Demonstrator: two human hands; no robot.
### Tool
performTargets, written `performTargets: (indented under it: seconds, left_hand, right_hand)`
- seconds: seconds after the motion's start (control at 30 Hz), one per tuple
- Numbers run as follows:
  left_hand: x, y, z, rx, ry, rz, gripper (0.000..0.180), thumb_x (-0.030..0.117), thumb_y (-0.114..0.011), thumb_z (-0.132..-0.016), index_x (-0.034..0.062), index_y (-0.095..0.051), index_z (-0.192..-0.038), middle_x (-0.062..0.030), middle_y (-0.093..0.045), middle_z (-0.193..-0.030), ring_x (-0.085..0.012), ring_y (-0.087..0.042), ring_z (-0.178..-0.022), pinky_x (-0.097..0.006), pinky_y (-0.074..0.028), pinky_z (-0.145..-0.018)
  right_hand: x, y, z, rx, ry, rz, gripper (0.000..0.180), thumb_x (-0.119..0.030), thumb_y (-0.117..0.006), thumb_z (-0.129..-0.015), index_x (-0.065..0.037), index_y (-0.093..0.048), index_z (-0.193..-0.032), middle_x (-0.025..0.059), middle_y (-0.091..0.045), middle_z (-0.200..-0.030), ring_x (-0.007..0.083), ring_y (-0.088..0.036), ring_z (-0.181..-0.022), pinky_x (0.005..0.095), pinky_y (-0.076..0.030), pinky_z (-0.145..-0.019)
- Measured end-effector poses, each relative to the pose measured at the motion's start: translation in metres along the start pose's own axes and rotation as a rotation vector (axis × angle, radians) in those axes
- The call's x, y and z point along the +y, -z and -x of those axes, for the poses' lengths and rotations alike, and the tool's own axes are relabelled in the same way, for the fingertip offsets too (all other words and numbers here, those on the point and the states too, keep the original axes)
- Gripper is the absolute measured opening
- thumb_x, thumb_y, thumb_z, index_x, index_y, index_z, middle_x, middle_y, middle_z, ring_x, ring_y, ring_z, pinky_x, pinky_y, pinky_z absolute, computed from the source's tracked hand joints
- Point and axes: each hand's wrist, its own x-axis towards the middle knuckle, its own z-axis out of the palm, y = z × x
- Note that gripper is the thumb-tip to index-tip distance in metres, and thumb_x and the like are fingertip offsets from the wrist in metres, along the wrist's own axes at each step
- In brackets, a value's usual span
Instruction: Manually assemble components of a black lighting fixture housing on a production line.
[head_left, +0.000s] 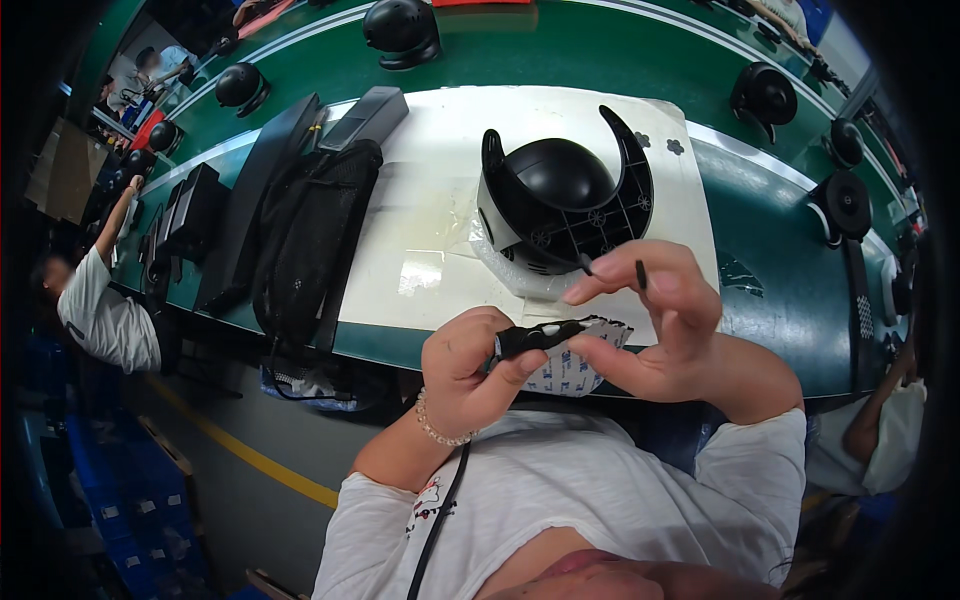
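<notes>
The left hand [468, 365] has its thumb and bent forefinger clamped on a crumpled black strip [535, 337], held above the near edge of the green table [385, 345]. A white backing sheet [562, 378] with blue print hangs just under that strip. The right hand [668, 320] has its thumb and forefinger well apart; the thumb's tip touches the strip or the sheet, which of the 2 I cannot tell. 1 small black piece [641, 274] lies against its raised fingers; whether it is stuck or pinched there is unclear.

Beyond the hands, 1 black housing [567, 195] with 2 upright horns stands toward the right edge of a white mat [415, 235], partly on clear bubble wrap [530, 284]. Near the mat's far right corner lie 2 dark flower-shaped pads [675, 147].

Of containers, 1 black mesh bag [318, 235] lies over the mat's left edge, its contents hidden. Blue boxes [140, 515] are stacked on the floor at left, too dim to count.

Along the table's far and right sides stand at least 6 round black units [400, 30]. 1 co-worker [105, 310] reaches toward the table's left end.
</notes>
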Motion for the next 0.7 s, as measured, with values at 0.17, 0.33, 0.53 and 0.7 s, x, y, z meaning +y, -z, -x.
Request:
performTargets:
  seconds: [0.17, 0.33, 0.53, 0.7]
  left_hand:
    - [-0.002, 0.000, 0.001, -0.005, -0.028, 0.002, 0.022, 0.005, -0.069, -0.070, -0.0002, -0.049, -0.063, -0.0089, -0.051, -0.058, -0.0203, -0.046, -0.049, -0.028, -0.035, -0.046]
    - [-0.001, -0.001, 0.001, 0.018, 0.097, -0.033, 0.024, 0.005, -0.069, -0.070, -0.0009, -0.048, -0.062, -0.0082, -0.048, -0.056, -0.0197, -0.042, -0.047, -0.028, -0.033, -0.045]
    - [-0.008, 0.004, -0.001, -0.006, 0.055, 0.014, 0.015, 0.006, -0.069, -0.070, -0.0009, -0.056, -0.068, -0.0066, -0.049, -0.059, -0.0182, -0.044, -0.052, -0.027, -0.035, -0.049]
    - [-0.007, 0.002, -0.016, 0.097, -0.154, -0.370, 0.015, 0.015, -0.072, -0.067, 0.0050, -0.062, -0.073, -0.0173, -0.049, -0.111, -0.0278, -0.045, -0.098, -0.034, -0.038, -0.073]
  right_hand:
    - [0.007, -0.009, 0.002, 0.106, 0.216, 0.089, 0.048, 0.002, -0.068, -0.063, -0.008, -0.049, -0.106, 0.0122, -0.049, -0.101, 0.0217, -0.056, -0.077, 0.0272, -0.043, -0.056]
    - [0.005, -0.009, -0.001, -0.010, 0.494, 0.175, 0.048, -0.004, -0.067, -0.063, -0.019, -0.054, -0.107, 0.0057, -0.050, -0.090, 0.0171, -0.053, -0.062, 0.0263, -0.035, -0.044]
    - [0.006, 0.011, -0.011, 0.153, 0.140, -0.076, 0.046, 0.006, -0.062, -0.069, -0.005, -0.045, -0.110, 0.0105, -0.049, -0.098, 0.0166, -0.057, -0.073, 0.0253, -0.042, -0.060]
    - [0.026, 0.028, -0.019, 0.146, -0.220, -0.017, 0.074, 0.012, -0.054, -0.072, -0.013, -0.018, -0.132, 0.0104, -0.041, -0.109, 0.0141, -0.052, -0.079, 0.0264, -0.042, -0.072]
